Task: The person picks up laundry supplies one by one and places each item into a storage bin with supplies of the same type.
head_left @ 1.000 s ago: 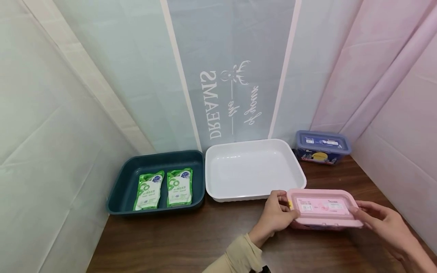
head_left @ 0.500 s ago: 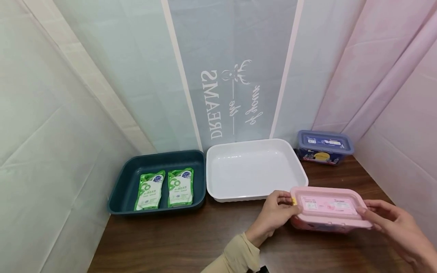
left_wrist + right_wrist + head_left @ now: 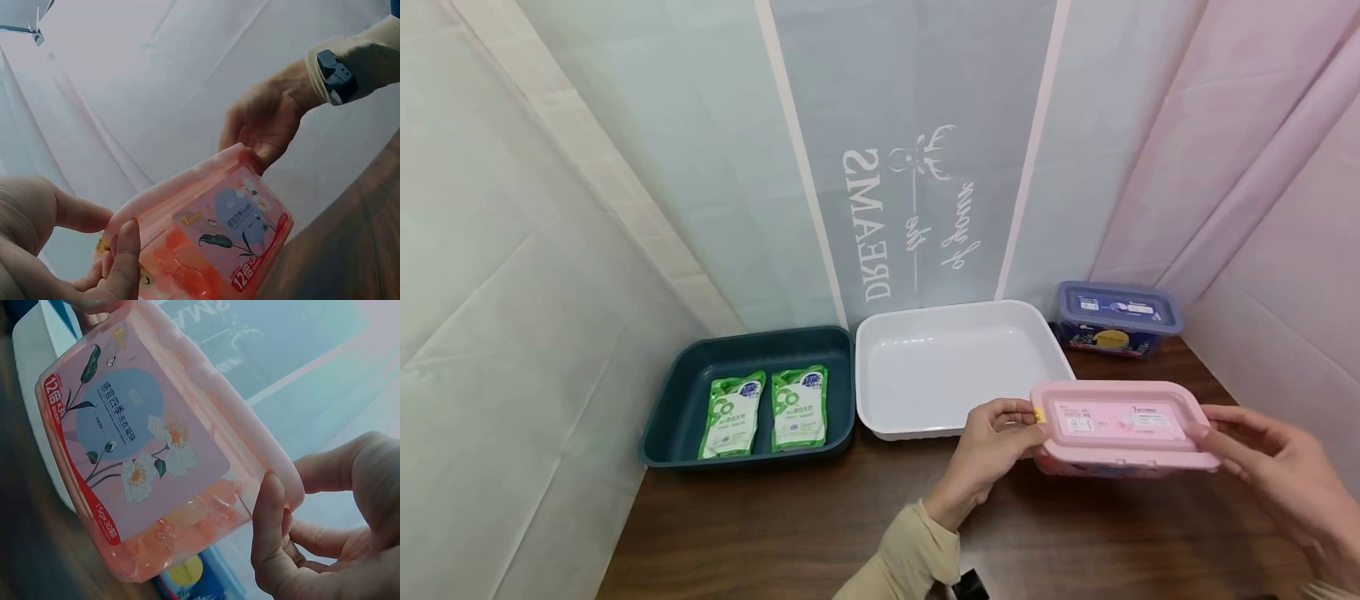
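A pink lidded box of laundry pods (image 3: 1118, 422) is held level by its two ends between my hands. My left hand (image 3: 987, 448) grips the left end, thumb on the lid's rim and fingers below it. At the other end, my right hand (image 3: 1285, 467) pinches the rim the same way. Both wrist views show the box tilted by the camera angle, with pods visible through its clear wall (image 3: 178, 528) and a flowered label (image 3: 234, 219) on the side. Its back left corner overlaps the front right of a white tray (image 3: 955, 371) in the head view.
Left of the white tray, a dark teal tray (image 3: 672, 417) contains two green-and-white pouches (image 3: 730, 417). A blue lidded box (image 3: 1118, 318) stands at the back right, near the curtain wall. Wooden tabletop (image 3: 760, 533) extends along the front.
Both hands have raised the pink box off the table and carried it a little away from me. Their grips stay the same. The trays, pouches and blue box have kept their places.
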{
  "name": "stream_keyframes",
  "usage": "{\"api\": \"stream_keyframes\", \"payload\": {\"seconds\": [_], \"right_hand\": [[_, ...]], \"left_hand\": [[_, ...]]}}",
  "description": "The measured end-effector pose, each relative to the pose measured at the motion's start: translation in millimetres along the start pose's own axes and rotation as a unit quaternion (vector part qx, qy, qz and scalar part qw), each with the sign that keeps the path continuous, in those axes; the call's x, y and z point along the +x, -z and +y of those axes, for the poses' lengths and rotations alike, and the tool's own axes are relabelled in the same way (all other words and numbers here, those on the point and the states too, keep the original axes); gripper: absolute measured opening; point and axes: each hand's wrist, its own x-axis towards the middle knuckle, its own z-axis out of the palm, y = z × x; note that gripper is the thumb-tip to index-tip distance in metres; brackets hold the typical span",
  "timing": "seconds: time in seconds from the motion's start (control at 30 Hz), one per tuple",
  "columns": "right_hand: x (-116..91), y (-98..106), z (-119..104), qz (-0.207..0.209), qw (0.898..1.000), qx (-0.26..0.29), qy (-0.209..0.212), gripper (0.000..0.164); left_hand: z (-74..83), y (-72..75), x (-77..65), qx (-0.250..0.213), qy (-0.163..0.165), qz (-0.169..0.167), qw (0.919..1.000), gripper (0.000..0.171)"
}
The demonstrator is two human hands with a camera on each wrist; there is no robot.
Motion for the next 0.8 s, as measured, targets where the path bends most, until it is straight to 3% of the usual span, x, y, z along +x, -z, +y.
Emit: {"api": "stream_keyframes", "payload": {"seconds": [0.17, 0.37, 0.53, 0.8], "right_hand": [[5, -7, -14, -0.01, 0.995, 0.094, 0.02, 0.042], [14, -19, -30, 0.002, 0.999, 0.021, 0.027, 0.039], [22, -32, -35, -0.025, 0.996, 0.07, 0.052, 0.036], [37, -51, -45, -0.027, 0.997, 0.028, 0.065, 0.032]], "left_hand": [[8.3, 1.9, -0.4, -0.038, -0.016, 0.004, 0.9991, 0.028], [16.7, 11.2, 0.8, -0.044, -0.047, 0.018, 0.9978, 0.031], [23.8, 21.5, 4.7, -0.014, -0.056, 0.053, 0.9969, 0.03], [36.1, 39.1, 11.1, -0.001, -0.078, 0.088, 0.9931, 0.029]]}}
